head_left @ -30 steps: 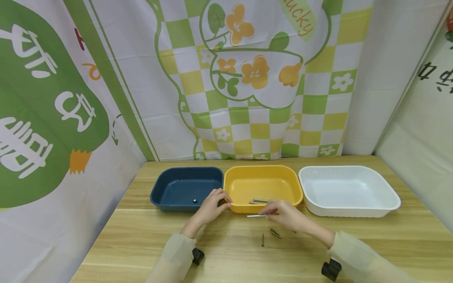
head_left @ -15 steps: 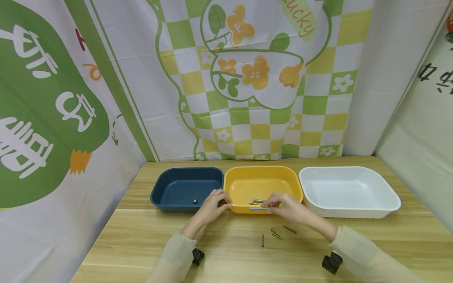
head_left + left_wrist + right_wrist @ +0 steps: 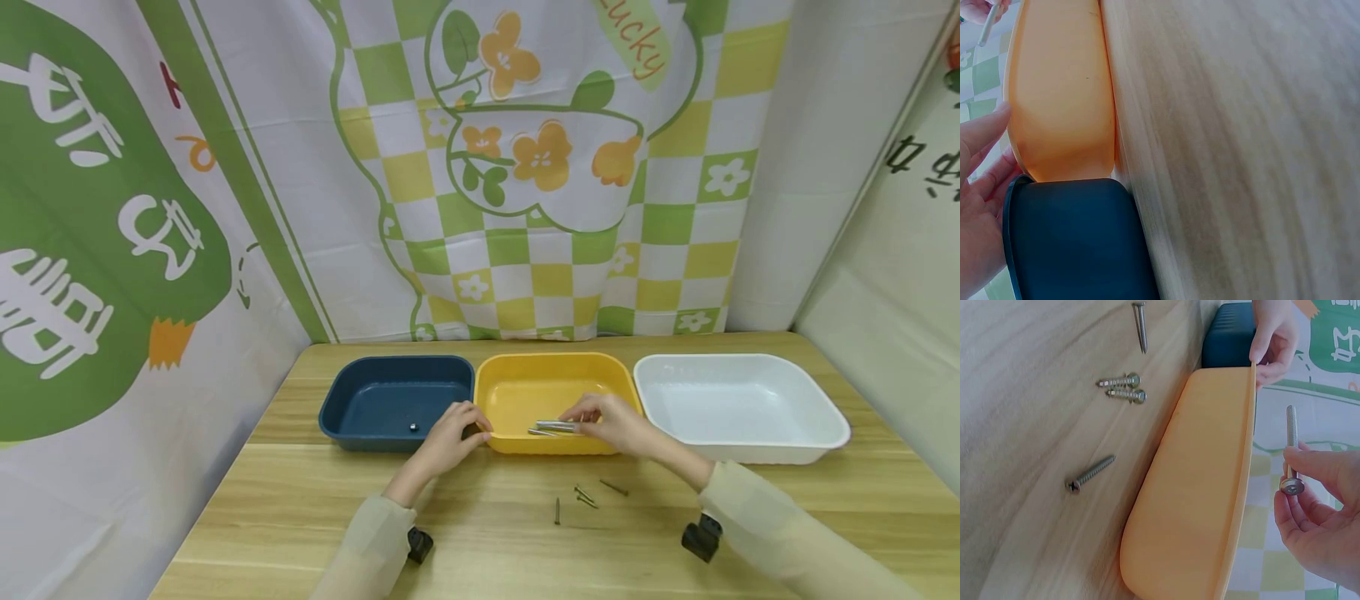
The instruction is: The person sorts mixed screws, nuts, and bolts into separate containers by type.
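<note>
My right hand pinches a long silver bolt by its head end, over the near side of the yellow tray. The bolt's threaded end points left in the head view. Inside that tray lie other silver bolts, partly overlapped by the held one. At the tray's near left corner my left hand holds the rim, thumb outside and fingers over the inner side. Several loose screws lie on the table in front; one screw has a cross-slotted head.
A dark blue tray stands against the yellow tray's left side, with a small shiny metal piece in it. To the right is a white tray. Printed cloth hangs behind the wooden table.
My right hand has carried the bolt up and away from me, from in front of the yellow tray to over its near side. My left hand has stayed at the rim.
</note>
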`<state>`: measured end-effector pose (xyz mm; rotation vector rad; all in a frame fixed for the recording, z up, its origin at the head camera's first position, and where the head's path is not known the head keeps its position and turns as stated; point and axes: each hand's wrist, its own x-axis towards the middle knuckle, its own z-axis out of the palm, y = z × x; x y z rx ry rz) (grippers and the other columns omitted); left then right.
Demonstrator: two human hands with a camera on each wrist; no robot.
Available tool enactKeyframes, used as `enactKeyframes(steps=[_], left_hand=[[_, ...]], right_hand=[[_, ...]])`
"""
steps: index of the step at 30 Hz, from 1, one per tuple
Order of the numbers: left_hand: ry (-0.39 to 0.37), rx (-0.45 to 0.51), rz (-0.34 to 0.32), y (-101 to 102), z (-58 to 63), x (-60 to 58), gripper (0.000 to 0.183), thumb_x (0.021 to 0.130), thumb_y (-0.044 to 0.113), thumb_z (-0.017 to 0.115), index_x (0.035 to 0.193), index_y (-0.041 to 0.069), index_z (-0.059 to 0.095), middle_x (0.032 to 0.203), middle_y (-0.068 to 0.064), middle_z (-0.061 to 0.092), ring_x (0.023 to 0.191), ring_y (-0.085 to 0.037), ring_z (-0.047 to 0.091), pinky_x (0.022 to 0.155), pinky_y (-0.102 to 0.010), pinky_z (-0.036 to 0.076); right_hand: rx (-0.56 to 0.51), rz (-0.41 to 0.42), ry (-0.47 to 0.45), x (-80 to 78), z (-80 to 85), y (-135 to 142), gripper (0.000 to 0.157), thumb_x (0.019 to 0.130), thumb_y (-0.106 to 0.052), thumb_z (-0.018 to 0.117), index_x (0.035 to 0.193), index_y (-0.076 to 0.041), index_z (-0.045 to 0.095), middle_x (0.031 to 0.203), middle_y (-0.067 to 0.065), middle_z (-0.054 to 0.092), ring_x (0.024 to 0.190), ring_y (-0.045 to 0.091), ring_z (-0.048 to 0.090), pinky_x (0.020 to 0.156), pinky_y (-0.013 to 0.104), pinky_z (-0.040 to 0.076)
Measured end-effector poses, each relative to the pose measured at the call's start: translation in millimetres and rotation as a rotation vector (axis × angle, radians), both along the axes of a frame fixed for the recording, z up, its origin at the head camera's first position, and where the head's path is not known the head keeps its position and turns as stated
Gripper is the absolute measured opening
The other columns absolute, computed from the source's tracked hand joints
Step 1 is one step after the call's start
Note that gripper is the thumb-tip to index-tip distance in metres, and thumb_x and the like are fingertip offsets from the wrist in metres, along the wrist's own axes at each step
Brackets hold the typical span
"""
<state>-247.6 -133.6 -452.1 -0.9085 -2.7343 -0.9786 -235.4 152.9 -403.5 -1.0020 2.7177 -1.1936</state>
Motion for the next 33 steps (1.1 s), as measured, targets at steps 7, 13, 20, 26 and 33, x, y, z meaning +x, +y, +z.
enactKeyframes(steps=[7,13,20,26,33], left_hand=[[-0.004,-0.003,0.002,0,-0.2,-0.5,0.013,0.088,0.024,0.060,0.089,0.012,0.063,0.095,0.002,0.055,0.091,-0.014,0.047,0.080,-0.031,0.041],[-0.012,-0.004,0.005,0,0.7,0.3,0.011,0.088,0.023,0.061,0.089,0.012,0.063,0.096,0.002,0.056,0.091,-0.014,0.047,0.081,-0.032,0.041],[-0.009,-0.003,0.004,0,0.2,-0.4,0.010,0.088,0.022,0.061,0.089,0.013,0.063,0.096,0.002,0.055,0.091,-0.015,0.047,0.080,-0.032,0.041],[-0.004,0.000,0.000,0,-0.1,-1.0,0.008,0.087,0.021,0.061,0.089,0.013,0.063,0.096,0.002,0.055,0.092,-0.015,0.048,0.081,-0.032,0.041],[0.001,-0.007,0.001,0,-1.0,-0.6,0.007,0.087,0.021,0.061,0.089,0.014,0.063,0.095,0.002,0.055,0.090,-0.014,0.047,0.080,-0.032,0.041]], right_hand=[[0.011,-0.020,0.019,-7.8,-0.7,3,0.016,0.080,0.005,0.062,0.095,0.004,0.069,0.079,0.009,0.062,0.071,0.008,0.050,0.062,0.022,0.044],[0.010,-0.022,0.005,-13.2,-2.7,5,0.016,0.081,0.005,0.061,0.095,0.005,0.068,0.081,0.008,0.062,0.069,0.007,0.048,0.061,0.022,0.043],[0.020,-0.029,-0.009,-18.7,-3.5,7,0.016,0.081,0.006,0.061,0.096,0.006,0.068,0.081,0.011,0.063,0.065,0.006,0.046,0.057,0.022,0.041],[0.038,-0.043,0.001,-23.9,-2.3,7,0.016,0.081,0.005,0.062,0.095,0.006,0.067,0.078,0.009,0.063,0.066,0.007,0.048,0.058,0.022,0.042],[0.053,-0.058,0.011,-29.4,-3.1,7,0.016,0.080,0.006,0.062,0.094,0.006,0.068,0.078,0.010,0.065,0.065,0.007,0.048,0.057,0.022,0.042]])
